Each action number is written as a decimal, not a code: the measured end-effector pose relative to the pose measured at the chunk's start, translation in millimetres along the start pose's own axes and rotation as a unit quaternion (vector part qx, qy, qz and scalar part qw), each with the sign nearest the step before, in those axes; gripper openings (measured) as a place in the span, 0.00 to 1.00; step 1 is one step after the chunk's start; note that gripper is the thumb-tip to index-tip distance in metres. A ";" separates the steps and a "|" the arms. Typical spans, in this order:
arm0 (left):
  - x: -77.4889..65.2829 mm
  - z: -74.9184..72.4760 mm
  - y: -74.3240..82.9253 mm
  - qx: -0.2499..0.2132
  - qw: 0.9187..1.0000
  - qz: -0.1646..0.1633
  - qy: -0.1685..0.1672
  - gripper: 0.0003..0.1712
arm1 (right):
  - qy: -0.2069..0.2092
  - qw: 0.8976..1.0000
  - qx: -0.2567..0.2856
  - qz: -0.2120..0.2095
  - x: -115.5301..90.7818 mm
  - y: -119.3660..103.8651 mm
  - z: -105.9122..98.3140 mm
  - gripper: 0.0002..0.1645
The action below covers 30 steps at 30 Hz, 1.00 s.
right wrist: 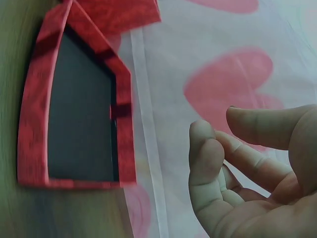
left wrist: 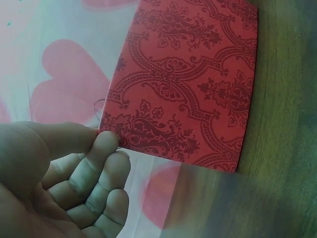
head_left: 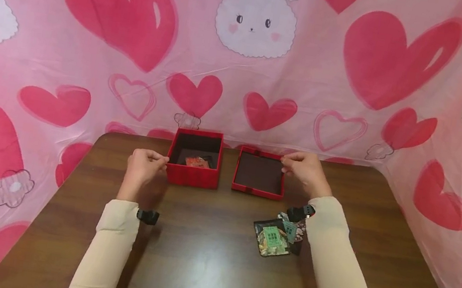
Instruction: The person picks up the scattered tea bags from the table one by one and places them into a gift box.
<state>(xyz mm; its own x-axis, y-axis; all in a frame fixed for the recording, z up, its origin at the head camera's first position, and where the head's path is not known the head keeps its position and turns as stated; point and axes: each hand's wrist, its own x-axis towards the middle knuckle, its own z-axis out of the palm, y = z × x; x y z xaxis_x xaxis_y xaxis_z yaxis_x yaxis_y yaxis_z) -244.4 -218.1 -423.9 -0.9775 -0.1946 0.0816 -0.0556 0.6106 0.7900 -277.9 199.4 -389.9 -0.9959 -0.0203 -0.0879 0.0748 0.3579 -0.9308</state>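
A red box (head_left: 191, 176) with a dark interior stands open-topped at the back of the table, and an orange-red packet (head_left: 197, 162) lies inside. My left hand (head_left: 143, 168) pinches the box's near left corner between thumb and index finger. Dark scrollwork covers the box wall (left wrist: 183, 84) in the left wrist view. To the box's right, the shallow red lid (head_left: 260, 174) lies with its black inside facing up. My right hand (head_left: 306, 171) is just beyond the lid's right edge. In the right wrist view a gap separates thumb from loosely bent fingers, which hold nothing.
Several printed packets, one with a green label (head_left: 272, 238), lie on the brown table (head_left: 194, 259) near my right forearm. Behind the table hangs a pink cloth (head_left: 242, 75) with hearts and rabbits. Both wrists wear black straps.
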 end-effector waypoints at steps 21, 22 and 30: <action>3.6 -4.1 0.4 0.014 1.000 0.024 0.007 0.16 | 0.082 0.996 -0.035 0.027 -52.6 57.0 -92.3 0.20; 3.1 -4.2 0.1 0.011 1.000 0.020 0.005 0.16 | 0.086 0.995 -0.042 0.028 -56.4 61.0 -97.7 0.20; -0.3 -3.3 -1.0 -0.004 1.000 0.009 -0.004 0.16 | 0.096 0.991 -0.084 0.050 -78.6 85.2 -132.9 0.25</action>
<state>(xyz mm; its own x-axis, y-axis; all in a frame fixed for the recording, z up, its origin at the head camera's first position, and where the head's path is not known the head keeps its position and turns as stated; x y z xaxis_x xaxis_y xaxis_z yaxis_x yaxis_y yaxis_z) -243.3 -221.2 -422.7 -0.9799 -0.1779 0.0904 -0.0373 0.6080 0.7931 -199.9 355.5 -415.1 -0.9765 0.1947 -0.0928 0.1802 0.5000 -0.8471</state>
